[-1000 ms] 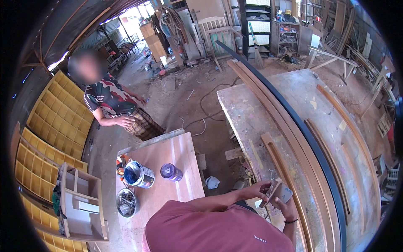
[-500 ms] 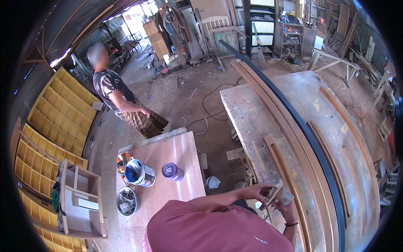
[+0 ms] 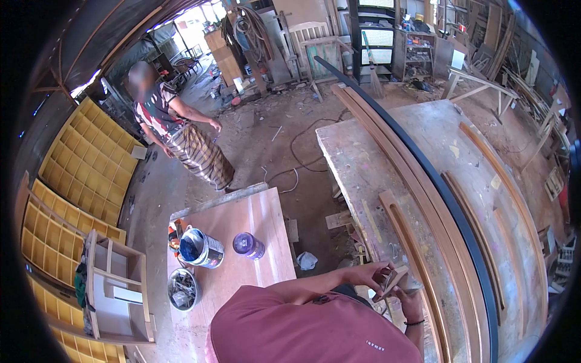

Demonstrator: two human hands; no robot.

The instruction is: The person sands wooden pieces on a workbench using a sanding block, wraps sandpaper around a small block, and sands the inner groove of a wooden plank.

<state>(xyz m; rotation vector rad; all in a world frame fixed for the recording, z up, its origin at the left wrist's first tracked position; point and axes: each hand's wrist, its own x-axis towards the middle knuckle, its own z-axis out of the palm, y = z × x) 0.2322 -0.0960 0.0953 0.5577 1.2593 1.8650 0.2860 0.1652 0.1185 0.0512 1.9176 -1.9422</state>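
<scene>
My left hand (image 3: 374, 276) is closed on one side of a small wooden block (image 3: 395, 279), fingers bent around it. From the other side, my right hand (image 3: 411, 304), with a dark bracelet at the wrist, grips the same block. A pale, thin sheet (image 3: 413, 284) shows beside the block near my right fingers; whether it wraps the block I cannot tell. Both hands are over the near edge of a worn workbench (image 3: 363, 181). Close beside them on that bench lies a grooved wooden strip (image 3: 411, 251).
Long brown mouldings (image 3: 393, 145) and a dark strip (image 3: 423, 163) run along the bench. On a plywood table (image 3: 242, 209) stand a paint bucket (image 3: 209, 251), a purple-lidded jar (image 3: 249, 245) and a tub (image 3: 183, 289). Another person (image 3: 181, 127) stands beyond; yellow compartmented panels (image 3: 91, 145) lean left.
The other person has turned and swung an arm outward. My hands stay in place around the block; the pale sheet beside it shows less and at a different angle.
</scene>
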